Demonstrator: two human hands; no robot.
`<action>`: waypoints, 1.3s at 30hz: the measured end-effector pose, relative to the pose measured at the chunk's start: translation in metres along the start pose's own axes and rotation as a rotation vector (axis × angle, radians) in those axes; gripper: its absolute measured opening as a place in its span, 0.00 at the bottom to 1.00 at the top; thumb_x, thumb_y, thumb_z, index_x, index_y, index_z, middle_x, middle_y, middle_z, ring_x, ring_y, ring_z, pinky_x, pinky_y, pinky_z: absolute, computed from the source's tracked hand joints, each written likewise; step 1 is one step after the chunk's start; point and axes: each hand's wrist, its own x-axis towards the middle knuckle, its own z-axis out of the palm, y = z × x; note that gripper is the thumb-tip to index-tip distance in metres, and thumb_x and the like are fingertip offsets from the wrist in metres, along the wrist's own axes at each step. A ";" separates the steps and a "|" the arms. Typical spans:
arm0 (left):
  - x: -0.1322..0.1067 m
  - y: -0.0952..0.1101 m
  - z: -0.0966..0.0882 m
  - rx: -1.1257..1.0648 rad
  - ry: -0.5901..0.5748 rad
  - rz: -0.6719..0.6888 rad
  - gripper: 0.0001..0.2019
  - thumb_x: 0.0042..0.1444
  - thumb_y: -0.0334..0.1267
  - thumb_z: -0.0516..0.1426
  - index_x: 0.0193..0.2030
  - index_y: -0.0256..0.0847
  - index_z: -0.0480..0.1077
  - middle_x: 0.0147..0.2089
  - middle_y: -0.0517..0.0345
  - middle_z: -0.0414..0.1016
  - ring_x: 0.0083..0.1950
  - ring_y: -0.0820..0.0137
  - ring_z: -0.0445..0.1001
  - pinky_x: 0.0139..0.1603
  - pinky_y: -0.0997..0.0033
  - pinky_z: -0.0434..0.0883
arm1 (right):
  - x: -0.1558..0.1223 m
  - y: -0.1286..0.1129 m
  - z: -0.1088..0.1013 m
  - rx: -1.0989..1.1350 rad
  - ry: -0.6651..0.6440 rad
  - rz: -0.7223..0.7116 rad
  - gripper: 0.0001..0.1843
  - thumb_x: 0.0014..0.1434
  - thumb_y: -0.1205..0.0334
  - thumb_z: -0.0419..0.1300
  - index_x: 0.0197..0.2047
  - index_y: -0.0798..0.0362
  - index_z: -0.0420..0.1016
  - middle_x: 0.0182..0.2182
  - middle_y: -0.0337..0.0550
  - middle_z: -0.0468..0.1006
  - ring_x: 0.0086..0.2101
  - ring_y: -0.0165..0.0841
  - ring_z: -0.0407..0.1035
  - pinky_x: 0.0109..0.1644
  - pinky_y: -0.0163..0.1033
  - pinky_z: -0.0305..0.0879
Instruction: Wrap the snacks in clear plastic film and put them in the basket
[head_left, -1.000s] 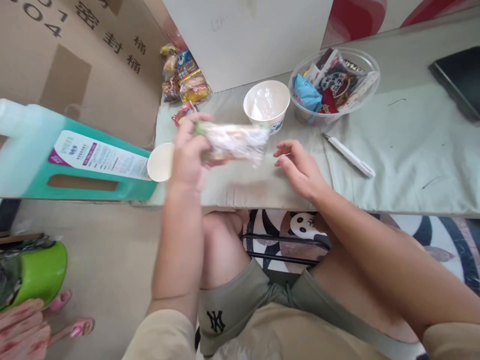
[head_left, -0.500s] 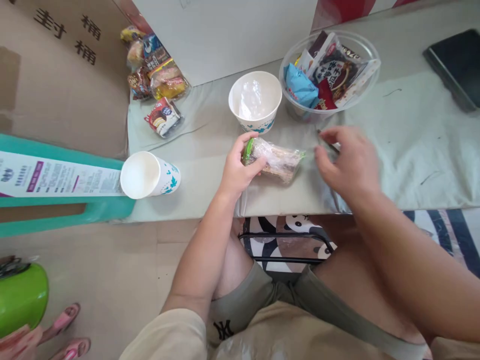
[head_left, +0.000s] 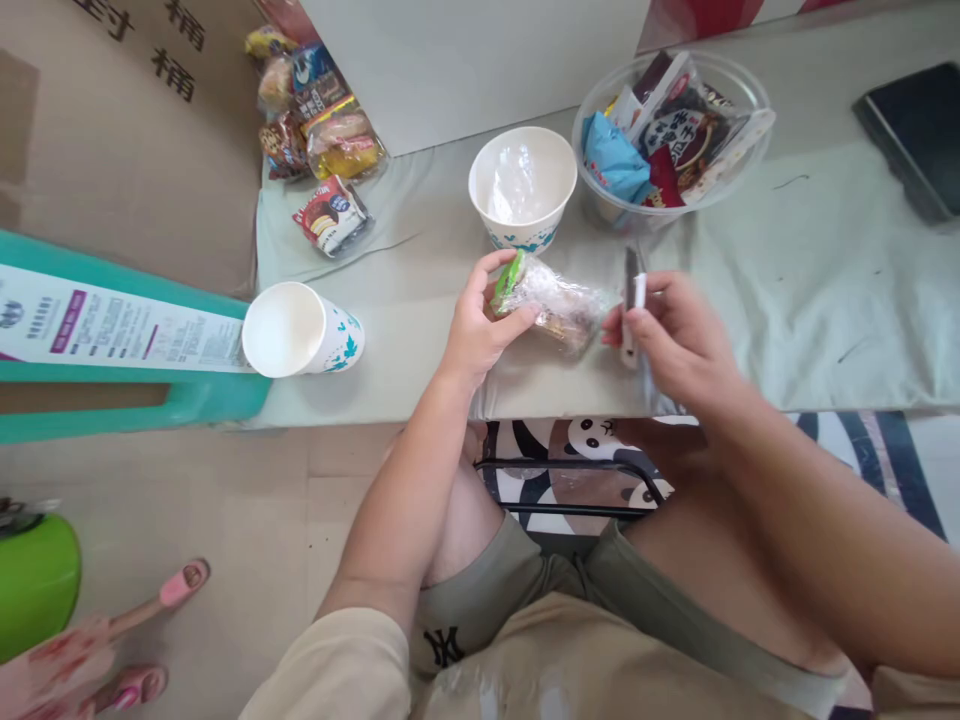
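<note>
My left hand (head_left: 484, 325) is closed around one end of a clear-wrapped snack packet (head_left: 559, 305). Its wrapper has a green edge, and brownish food shows through the crinkled film. Just right of the packet, my right hand (head_left: 679, 330) grips a small knife (head_left: 634, 300) with a white handle. The knife points away from me, its dark grey blade at the far end, close to the packet's right end. Behind the packet stands a white paper bowl (head_left: 525, 180) with teal leaf prints and some clear film inside.
A clear plastic tub (head_left: 675, 135) of packaged snacks stands back right. On the left are a paper cup (head_left: 300, 330), a small cake packet (head_left: 334, 218) and several wrapped snacks (head_left: 315, 110). A black case (head_left: 915, 140) lies far right. Another person's pink-slippered foot (head_left: 184, 583) shows lower left.
My right hand has picked up the knife from the cloth and turned it upright beside the packet. My left hand keeps hold of the packet, now slightly more tilted. The other person's foot has moved.
</note>
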 end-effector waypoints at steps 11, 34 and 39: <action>0.001 -0.001 0.028 0.003 -0.017 0.019 0.41 0.53 0.64 0.67 0.67 0.59 0.54 0.50 0.55 0.71 0.47 0.64 0.79 0.47 0.62 0.78 | 0.007 -0.005 0.021 0.367 -0.146 0.136 0.31 0.59 0.28 0.62 0.45 0.45 0.60 0.43 0.43 0.83 0.37 0.34 0.79 0.38 0.39 0.73; -0.007 0.003 0.037 0.225 0.030 0.160 0.23 0.64 0.65 0.55 0.48 0.51 0.54 0.35 0.66 0.60 0.29 0.75 0.62 0.33 0.70 0.63 | 0.008 -0.029 0.023 0.359 -0.189 0.519 0.32 0.63 0.33 0.60 0.24 0.53 0.71 0.15 0.39 0.71 0.14 0.25 0.61 0.18 0.32 0.56; -0.007 0.012 0.034 0.198 0.164 0.174 0.24 0.64 0.64 0.57 0.48 0.51 0.52 0.39 0.64 0.60 0.31 0.75 0.63 0.35 0.71 0.63 | 0.007 -0.034 0.018 0.259 -0.276 0.585 0.27 0.71 0.48 0.56 0.23 0.54 0.71 0.14 0.38 0.70 0.14 0.25 0.62 0.19 0.32 0.58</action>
